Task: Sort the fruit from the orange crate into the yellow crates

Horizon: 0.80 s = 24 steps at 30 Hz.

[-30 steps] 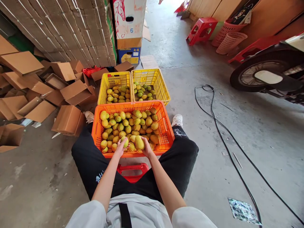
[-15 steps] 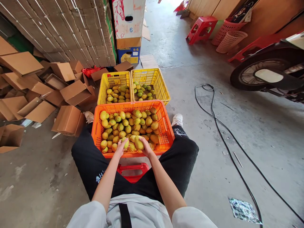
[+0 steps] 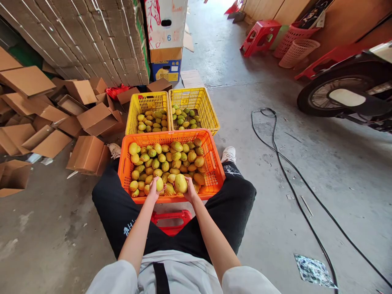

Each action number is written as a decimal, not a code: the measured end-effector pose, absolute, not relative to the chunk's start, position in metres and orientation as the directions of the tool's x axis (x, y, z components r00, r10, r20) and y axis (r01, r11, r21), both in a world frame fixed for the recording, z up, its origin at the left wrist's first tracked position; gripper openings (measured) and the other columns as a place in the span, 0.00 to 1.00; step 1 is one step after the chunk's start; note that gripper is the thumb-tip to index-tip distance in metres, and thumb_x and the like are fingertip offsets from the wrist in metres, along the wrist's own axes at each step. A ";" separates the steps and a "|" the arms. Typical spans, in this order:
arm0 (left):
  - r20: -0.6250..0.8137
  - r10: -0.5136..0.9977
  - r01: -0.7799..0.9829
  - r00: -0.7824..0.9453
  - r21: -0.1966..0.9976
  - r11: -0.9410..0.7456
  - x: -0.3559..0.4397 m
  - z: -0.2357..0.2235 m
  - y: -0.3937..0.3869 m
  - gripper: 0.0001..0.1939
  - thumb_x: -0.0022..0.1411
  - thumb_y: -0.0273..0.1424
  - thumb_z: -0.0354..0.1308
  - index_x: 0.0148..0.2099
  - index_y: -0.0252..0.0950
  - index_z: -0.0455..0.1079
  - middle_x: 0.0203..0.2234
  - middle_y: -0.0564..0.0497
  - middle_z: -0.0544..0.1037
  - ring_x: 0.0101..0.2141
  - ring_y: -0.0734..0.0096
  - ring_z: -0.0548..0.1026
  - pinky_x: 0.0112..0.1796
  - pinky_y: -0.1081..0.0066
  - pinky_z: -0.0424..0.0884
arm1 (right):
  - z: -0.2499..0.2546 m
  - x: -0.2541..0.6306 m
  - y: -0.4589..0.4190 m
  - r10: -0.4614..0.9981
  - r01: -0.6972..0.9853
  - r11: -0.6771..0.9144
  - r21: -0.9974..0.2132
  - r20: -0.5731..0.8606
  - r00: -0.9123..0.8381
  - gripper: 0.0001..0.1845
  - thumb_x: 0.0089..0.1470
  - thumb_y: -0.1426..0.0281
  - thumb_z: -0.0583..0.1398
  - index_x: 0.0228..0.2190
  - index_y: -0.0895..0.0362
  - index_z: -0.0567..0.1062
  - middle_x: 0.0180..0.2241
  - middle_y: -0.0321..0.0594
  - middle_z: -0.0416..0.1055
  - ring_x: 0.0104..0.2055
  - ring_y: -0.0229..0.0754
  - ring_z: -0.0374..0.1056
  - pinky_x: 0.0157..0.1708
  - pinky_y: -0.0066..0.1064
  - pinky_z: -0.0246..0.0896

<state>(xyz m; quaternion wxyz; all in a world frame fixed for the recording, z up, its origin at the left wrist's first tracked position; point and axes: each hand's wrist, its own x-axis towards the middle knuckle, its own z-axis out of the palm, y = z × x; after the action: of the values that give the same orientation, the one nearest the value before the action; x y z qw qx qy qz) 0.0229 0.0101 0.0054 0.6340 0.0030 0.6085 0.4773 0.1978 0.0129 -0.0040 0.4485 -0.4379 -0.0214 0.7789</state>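
My left hand point(image 3: 153, 190) is closed around a small yellow oval fruit point(image 3: 159, 184) at the near side of an orange plastic crate point(image 3: 218, 176). In my right hand point(image 3: 191, 191) there is a larger yellow-green fruit point(image 3: 180, 183), held with its rounded end turned up. Both hands are above the crate's near rim, a short gap apart. Many similar yellow, green and orange-tinged fruits point(image 3: 176, 156) fill most of the crate; I cannot tell their exact kind. Some fingers are hidden by the held fruits.
Two yellow crates point(image 3: 211, 110) with fewer fruits stand beyond the orange one. A red stool point(image 3: 171, 229) shows between my legs. Cardboard boxes point(image 3: 88, 155) are heaped at left under stacked flat cartons point(image 3: 73, 36). A black hose point(image 3: 288, 163) and a motorbike wheel point(image 3: 324, 98) are at right.
Both held fruits have been turned in the hands; the right one now shows its rounded end. My hands have shifted slightly apart. The crates have stayed put.
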 end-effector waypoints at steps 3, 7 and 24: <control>-0.772 0.616 -0.548 -0.158 0.587 0.596 0.025 0.007 0.009 0.15 0.57 0.40 0.66 0.36 0.35 0.68 0.23 0.50 0.77 0.26 0.64 0.81 0.28 0.70 0.78 | -0.003 0.198 0.014 0.723 -0.675 -0.595 -0.435 -0.658 -0.213 0.18 0.42 0.53 0.63 0.32 0.51 0.70 0.31 0.43 0.80 0.43 0.56 0.79 0.35 0.45 0.78; -0.755 0.644 -0.519 -0.124 0.603 0.606 0.027 0.007 0.009 0.16 0.56 0.41 0.68 0.35 0.34 0.70 0.24 0.48 0.78 0.25 0.67 0.79 0.26 0.71 0.77 | 0.000 0.198 0.013 0.713 -0.686 -0.593 -0.422 -0.671 -0.204 0.17 0.41 0.54 0.62 0.31 0.51 0.70 0.31 0.44 0.80 0.44 0.58 0.79 0.36 0.46 0.78; -0.806 0.580 -0.616 -0.118 0.518 0.594 0.021 0.005 0.012 0.12 0.65 0.39 0.63 0.39 0.34 0.72 0.27 0.46 0.80 0.32 0.63 0.83 0.35 0.66 0.82 | -0.001 0.195 0.009 0.776 -0.614 -0.520 -0.594 -0.629 -0.048 0.22 0.39 0.52 0.72 0.31 0.53 0.75 0.27 0.36 0.78 0.36 0.47 0.77 0.30 0.31 0.70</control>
<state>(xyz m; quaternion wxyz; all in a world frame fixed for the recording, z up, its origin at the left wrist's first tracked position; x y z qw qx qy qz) 0.0212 0.0117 0.0050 0.6639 -0.0152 0.5967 0.4505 0.1954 0.0095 -0.0009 0.4831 -0.4923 -0.0823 0.7193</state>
